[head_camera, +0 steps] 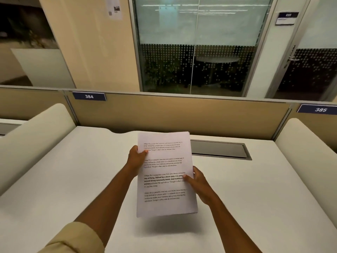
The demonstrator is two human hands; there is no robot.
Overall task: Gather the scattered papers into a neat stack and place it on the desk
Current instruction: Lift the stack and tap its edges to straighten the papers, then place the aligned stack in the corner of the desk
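Note:
A stack of white printed papers (166, 203) hangs a little above the white desk (73, 179), edges nearly aligned, casting a shadow on the desk below its near end. My left hand (135, 158) grips the stack's left edge near the top, thumb on the front sheet. On the right edge, around mid-height, my right hand (197, 181) holds it with the thumb on the text. The sheets under the top one are hidden.
A grey cable hatch (218, 149) is set into the desk behind the papers. Cream padded dividers stand at the left (36, 132) and right (306, 143). A tan partition (182, 114) with number plates 384 and 385 closes the back.

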